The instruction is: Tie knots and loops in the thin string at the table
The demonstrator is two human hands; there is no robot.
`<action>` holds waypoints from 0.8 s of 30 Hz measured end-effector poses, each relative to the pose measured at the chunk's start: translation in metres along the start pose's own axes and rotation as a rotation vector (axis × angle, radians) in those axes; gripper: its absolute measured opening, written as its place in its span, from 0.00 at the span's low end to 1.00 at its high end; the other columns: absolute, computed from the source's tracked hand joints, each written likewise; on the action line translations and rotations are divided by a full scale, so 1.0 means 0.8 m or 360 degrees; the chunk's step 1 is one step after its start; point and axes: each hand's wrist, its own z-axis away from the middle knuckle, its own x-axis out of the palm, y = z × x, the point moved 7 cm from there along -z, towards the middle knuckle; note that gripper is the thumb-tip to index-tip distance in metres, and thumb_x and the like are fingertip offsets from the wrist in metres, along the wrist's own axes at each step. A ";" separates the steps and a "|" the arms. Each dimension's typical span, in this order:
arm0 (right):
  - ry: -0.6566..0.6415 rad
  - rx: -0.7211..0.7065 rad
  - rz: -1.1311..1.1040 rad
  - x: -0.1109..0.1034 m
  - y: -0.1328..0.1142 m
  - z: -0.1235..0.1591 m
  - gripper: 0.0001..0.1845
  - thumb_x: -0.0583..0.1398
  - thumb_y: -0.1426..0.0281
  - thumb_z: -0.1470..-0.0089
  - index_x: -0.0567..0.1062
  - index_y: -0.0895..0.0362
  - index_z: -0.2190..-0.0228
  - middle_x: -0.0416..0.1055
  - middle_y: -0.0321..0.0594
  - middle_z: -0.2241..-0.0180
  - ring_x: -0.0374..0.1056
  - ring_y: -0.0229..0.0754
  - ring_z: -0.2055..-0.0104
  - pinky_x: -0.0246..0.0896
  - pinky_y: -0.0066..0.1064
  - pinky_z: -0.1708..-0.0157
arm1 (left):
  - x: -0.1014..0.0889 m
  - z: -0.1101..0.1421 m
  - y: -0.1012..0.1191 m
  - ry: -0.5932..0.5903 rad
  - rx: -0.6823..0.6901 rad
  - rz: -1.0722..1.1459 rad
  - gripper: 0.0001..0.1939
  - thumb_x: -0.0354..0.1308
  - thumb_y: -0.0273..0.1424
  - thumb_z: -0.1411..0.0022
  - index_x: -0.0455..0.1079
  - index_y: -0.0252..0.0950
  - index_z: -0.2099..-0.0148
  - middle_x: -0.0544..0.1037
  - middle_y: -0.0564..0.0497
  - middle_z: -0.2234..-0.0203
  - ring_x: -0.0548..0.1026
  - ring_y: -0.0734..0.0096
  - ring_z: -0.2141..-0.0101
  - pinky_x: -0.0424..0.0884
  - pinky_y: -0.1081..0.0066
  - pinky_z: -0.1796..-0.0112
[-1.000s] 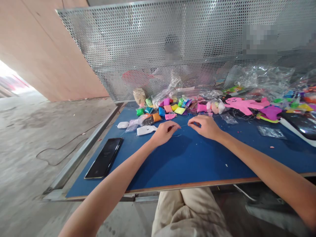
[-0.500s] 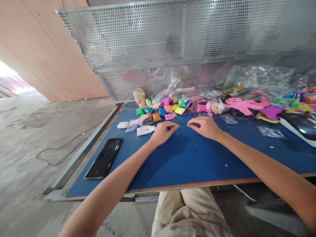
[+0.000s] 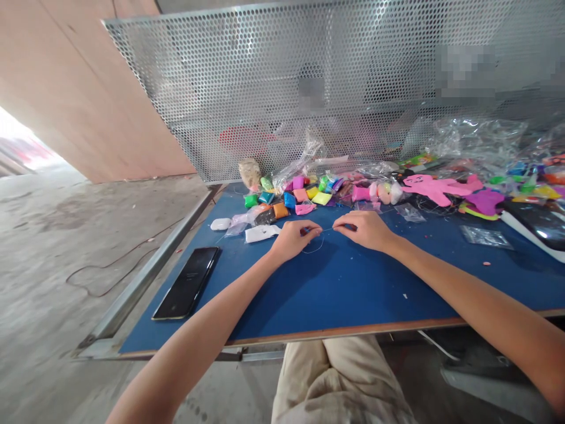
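Between my two pinched hands runs a thin pale thread (image 3: 327,229), held a little above the blue table. My left hand (image 3: 295,238) grips it between thumb and fingertips, and a loose curl of the thread hangs below that hand. On the other side, my right hand (image 3: 364,229) pinches the thread near its fingertips. Whether anything tiny is on the thread is too small to tell. A white strip-like piece (image 3: 261,234) lies just left of my left hand. Behind the hands are small colourful packets, among them a yellow packet (image 3: 322,198) and an orange packet (image 3: 280,210).
A black phone (image 3: 186,284) lies on the blue table (image 3: 326,300) near its left edge, with a white case (image 3: 220,224) beyond it. Pink cut-out figure (image 3: 439,187) and clear plastic bags lie at the back right. A perforated metal panel (image 3: 265,70) stands behind.
Both hands have shifted slightly, and the gap between them has narrowed a little. The loose curl of thread under my left hand now shows more clearly.
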 end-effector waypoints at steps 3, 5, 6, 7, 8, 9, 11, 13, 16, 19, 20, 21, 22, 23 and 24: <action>0.0001 -0.0004 0.0007 0.000 -0.002 -0.001 0.09 0.59 0.66 0.39 0.80 0.48 0.62 0.80 0.33 0.63 0.75 0.43 0.63 0.65 0.34 0.62 | 0.002 0.001 0.000 -0.0024 -0.0037 0.0027 0.14 0.55 0.39 0.33 0.78 0.37 0.57 0.82 0.52 0.67 0.74 0.75 0.75 0.70 0.75 0.69; -0.0001 -0.0016 0.0019 0.000 -0.004 -0.001 0.08 0.59 0.66 0.39 0.80 0.49 0.62 0.80 0.34 0.63 0.74 0.42 0.64 0.65 0.33 0.63 | 0.002 0.002 0.001 -0.0043 -0.0051 0.0043 0.14 0.54 0.39 0.33 0.78 0.37 0.57 0.82 0.52 0.67 0.75 0.75 0.76 0.70 0.75 0.70; 0.0000 -0.0022 0.0029 0.000 -0.005 -0.001 0.08 0.59 0.66 0.39 0.80 0.49 0.62 0.80 0.34 0.64 0.74 0.42 0.64 0.65 0.33 0.63 | 0.002 0.002 0.002 -0.0050 -0.0055 0.0047 0.14 0.54 0.39 0.33 0.78 0.37 0.57 0.82 0.52 0.67 0.75 0.75 0.76 0.70 0.75 0.70; 0.0002 -0.0028 0.0041 0.000 -0.006 -0.001 0.08 0.59 0.67 0.39 0.80 0.49 0.62 0.80 0.34 0.64 0.74 0.42 0.65 0.65 0.33 0.64 | 0.001 0.002 0.002 -0.0053 -0.0056 0.0045 0.14 0.54 0.39 0.33 0.78 0.37 0.57 0.82 0.52 0.67 0.75 0.75 0.76 0.70 0.75 0.70; 0.0005 -0.0037 0.0054 0.000 -0.007 -0.002 0.08 0.59 0.67 0.39 0.80 0.49 0.62 0.80 0.34 0.64 0.74 0.42 0.65 0.65 0.33 0.64 | 0.001 0.002 0.003 -0.0055 -0.0055 0.0038 0.14 0.54 0.39 0.33 0.78 0.37 0.57 0.83 0.52 0.66 0.75 0.75 0.76 0.70 0.75 0.70; 0.0005 -0.0050 0.0068 0.000 -0.007 -0.002 0.08 0.59 0.67 0.38 0.80 0.50 0.62 0.80 0.34 0.64 0.73 0.42 0.65 0.64 0.33 0.64 | 0.001 0.002 0.003 -0.0057 -0.0053 0.0023 0.14 0.54 0.39 0.33 0.78 0.37 0.57 0.83 0.52 0.66 0.75 0.75 0.76 0.70 0.76 0.70; 0.0001 -0.0090 0.0098 0.001 -0.009 -0.002 0.08 0.59 0.68 0.38 0.80 0.50 0.62 0.80 0.35 0.64 0.73 0.42 0.64 0.65 0.34 0.63 | 0.001 0.001 0.004 -0.0064 -0.0045 -0.0022 0.14 0.54 0.38 0.33 0.78 0.38 0.58 0.83 0.52 0.67 0.75 0.75 0.75 0.69 0.76 0.70; -0.0007 -0.0125 0.0115 0.003 -0.009 -0.002 0.08 0.59 0.68 0.38 0.79 0.50 0.62 0.80 0.35 0.64 0.73 0.43 0.64 0.65 0.34 0.63 | 0.001 0.001 0.005 -0.0085 -0.0035 -0.0075 0.14 0.54 0.39 0.33 0.79 0.38 0.58 0.83 0.52 0.67 0.75 0.74 0.74 0.69 0.76 0.70; -0.0012 -0.0157 0.0091 0.005 -0.009 -0.002 0.08 0.58 0.69 0.37 0.79 0.51 0.61 0.80 0.36 0.63 0.73 0.43 0.63 0.65 0.35 0.62 | 0.002 0.001 0.009 -0.0120 -0.0018 -0.0124 0.14 0.54 0.39 0.33 0.79 0.38 0.58 0.83 0.52 0.67 0.75 0.74 0.73 0.69 0.76 0.69; 0.0013 -0.0229 0.0027 0.003 -0.016 -0.004 0.09 0.57 0.69 0.36 0.78 0.52 0.59 0.80 0.38 0.61 0.72 0.44 0.60 0.66 0.37 0.57 | 0.000 0.001 0.011 -0.0100 -0.0004 -0.0156 0.15 0.53 0.39 0.33 0.78 0.38 0.59 0.82 0.53 0.68 0.74 0.74 0.74 0.68 0.76 0.70; 0.0050 -0.0257 0.0008 0.000 -0.019 -0.005 0.10 0.56 0.70 0.35 0.78 0.52 0.59 0.79 0.39 0.59 0.72 0.45 0.57 0.66 0.39 0.55 | -0.001 0.000 0.011 -0.0085 -0.0009 -0.0147 0.15 0.53 0.40 0.33 0.78 0.38 0.59 0.82 0.52 0.69 0.74 0.74 0.75 0.68 0.76 0.70; 0.0098 -0.0283 -0.0008 -0.005 -0.023 -0.005 0.11 0.55 0.70 0.35 0.78 0.52 0.59 0.79 0.40 0.57 0.71 0.46 0.55 0.66 0.40 0.52 | -0.001 0.000 0.009 -0.0070 -0.0022 -0.0121 0.16 0.52 0.40 0.32 0.77 0.37 0.59 0.82 0.52 0.69 0.73 0.75 0.76 0.68 0.76 0.71; 0.0146 -0.0305 -0.0019 -0.010 -0.026 -0.005 0.11 0.55 0.70 0.35 0.78 0.52 0.58 0.78 0.40 0.56 0.71 0.46 0.53 0.65 0.42 0.49 | -0.002 0.000 0.006 -0.0056 -0.0046 -0.0076 0.16 0.52 0.41 0.32 0.77 0.37 0.59 0.82 0.52 0.68 0.73 0.76 0.77 0.68 0.76 0.71; 0.0180 -0.0324 -0.0027 -0.015 -0.030 -0.004 0.11 0.55 0.70 0.35 0.78 0.51 0.58 0.77 0.40 0.54 0.70 0.47 0.50 0.63 0.43 0.47 | -0.002 -0.001 0.003 -0.0046 -0.0076 -0.0017 0.17 0.51 0.42 0.32 0.76 0.36 0.58 0.81 0.51 0.68 0.72 0.77 0.78 0.69 0.76 0.72; 0.0191 -0.0343 -0.0033 -0.018 -0.034 -0.003 0.12 0.55 0.70 0.35 0.78 0.50 0.57 0.77 0.40 0.54 0.69 0.47 0.49 0.63 0.44 0.46 | -0.001 -0.001 -0.001 -0.0045 -0.0111 0.0048 0.18 0.51 0.43 0.32 0.76 0.36 0.58 0.81 0.51 0.68 0.71 0.78 0.80 0.69 0.76 0.73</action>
